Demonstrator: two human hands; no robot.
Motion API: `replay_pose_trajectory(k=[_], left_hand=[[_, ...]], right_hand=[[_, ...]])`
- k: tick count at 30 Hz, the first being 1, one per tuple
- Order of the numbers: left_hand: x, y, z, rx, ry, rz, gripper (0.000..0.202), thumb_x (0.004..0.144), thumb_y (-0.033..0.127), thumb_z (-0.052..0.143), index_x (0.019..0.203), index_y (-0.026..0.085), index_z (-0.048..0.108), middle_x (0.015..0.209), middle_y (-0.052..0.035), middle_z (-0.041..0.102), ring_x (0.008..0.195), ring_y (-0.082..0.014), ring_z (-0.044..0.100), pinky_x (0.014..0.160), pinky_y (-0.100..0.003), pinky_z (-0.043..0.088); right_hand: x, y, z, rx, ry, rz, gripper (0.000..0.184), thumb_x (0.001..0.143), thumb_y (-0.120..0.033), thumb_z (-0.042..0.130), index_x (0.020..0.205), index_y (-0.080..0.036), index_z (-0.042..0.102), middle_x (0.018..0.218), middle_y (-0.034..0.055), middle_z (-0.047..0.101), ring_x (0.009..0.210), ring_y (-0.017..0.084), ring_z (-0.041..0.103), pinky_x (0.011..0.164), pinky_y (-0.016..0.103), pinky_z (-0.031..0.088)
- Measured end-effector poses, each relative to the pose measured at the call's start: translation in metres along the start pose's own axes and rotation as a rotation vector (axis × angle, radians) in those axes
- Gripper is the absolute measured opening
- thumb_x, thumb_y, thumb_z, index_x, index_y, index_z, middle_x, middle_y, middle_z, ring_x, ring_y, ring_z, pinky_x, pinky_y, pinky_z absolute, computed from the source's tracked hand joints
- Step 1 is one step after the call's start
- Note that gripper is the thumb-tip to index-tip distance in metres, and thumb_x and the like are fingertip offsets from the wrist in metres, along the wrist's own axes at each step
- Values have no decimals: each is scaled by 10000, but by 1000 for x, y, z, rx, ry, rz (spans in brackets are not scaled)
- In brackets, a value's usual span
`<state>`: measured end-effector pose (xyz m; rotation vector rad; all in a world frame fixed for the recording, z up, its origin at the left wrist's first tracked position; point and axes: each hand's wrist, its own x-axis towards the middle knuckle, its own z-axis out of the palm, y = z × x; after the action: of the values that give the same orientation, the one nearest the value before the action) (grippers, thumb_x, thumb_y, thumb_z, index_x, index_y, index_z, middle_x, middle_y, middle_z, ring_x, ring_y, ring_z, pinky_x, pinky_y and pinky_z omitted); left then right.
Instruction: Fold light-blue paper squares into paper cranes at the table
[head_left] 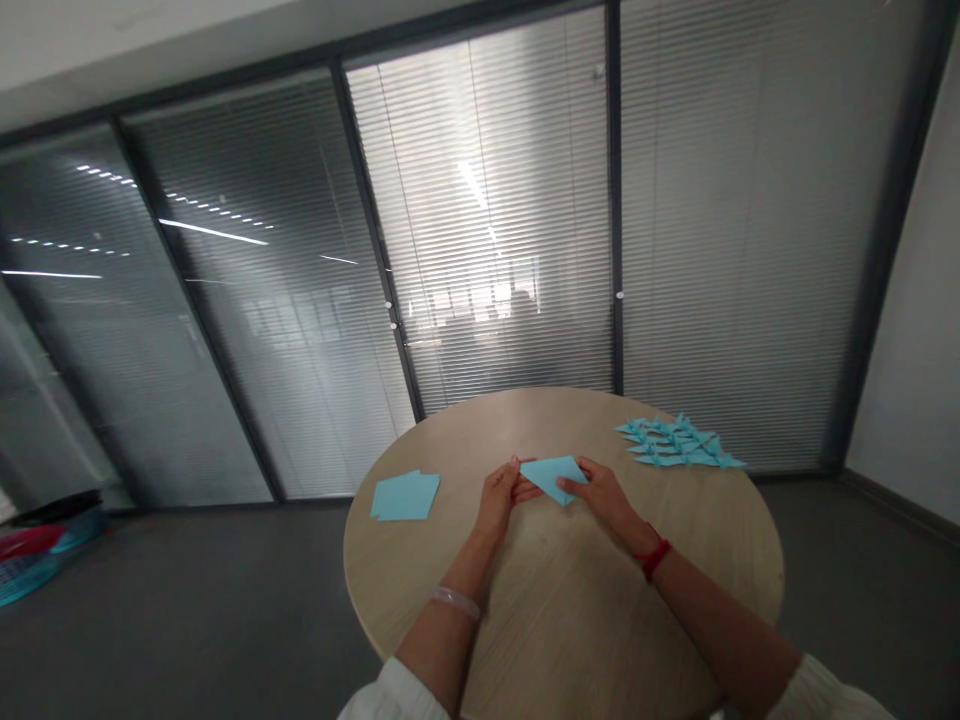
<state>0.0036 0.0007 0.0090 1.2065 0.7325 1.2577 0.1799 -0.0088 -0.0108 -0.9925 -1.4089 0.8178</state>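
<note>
A folded sheet of blue paper (551, 477), kite-like in outline, is held between my two hands over the middle of the table. My left hand (501, 495) grips its left corner, with some fingers reaching underneath. At the right end, my right hand (602, 492) pinches the paper, thumb on top and the other fingers behind the far edge. To the left lie flat blue paper sheets (406, 497), overlapping one another. Several folded blue paper cranes (677, 442) sit in close rows at the table's right rear.
The round wooden table (555, 620) has its far edge near a glass partition with blinds (510, 220). Blue and red baskets (34, 560) stand on the grey floor at far left. A white wall (911, 300) rises on the right.
</note>
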Motion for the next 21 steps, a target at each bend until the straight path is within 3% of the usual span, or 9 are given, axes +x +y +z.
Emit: replay_pose_trajectory(k=[2,7,13,21], left_hand=[[0,-2,1,34,-13,3,524,687,529,659,994,104,659,831,-94,701,738,-195,666,749,-340,537],[2,-10,1,166,-18,43,369,620,440,740,728,92,679,636,-33,662,644,-174,645,747,-321,534],[3,-9,-1,182,-33,78,390,613,461,732,740,97,678,646,-37,660,637,-169,637,709,-308,534],[1,-5,2,206,6,-1,376,536,448,780,633,115,633,493,27,554,539,-134,587,659,-290,537]], right_hand=[[0,-1,0,5,2,-4,327,635,-424,681,789,-140,634,714,25,640,655,175,573,604,278,461],[-1,-1,1,19,-21,-2,296,630,-408,687,761,-148,631,710,25,638,660,184,579,613,280,463],[-1,4,3,39,-67,17,297,629,-407,690,753,-147,617,708,21,640,650,180,583,599,275,462],[1,7,2,7,-90,30,346,619,-462,685,744,-146,622,719,33,652,689,200,601,612,283,472]])
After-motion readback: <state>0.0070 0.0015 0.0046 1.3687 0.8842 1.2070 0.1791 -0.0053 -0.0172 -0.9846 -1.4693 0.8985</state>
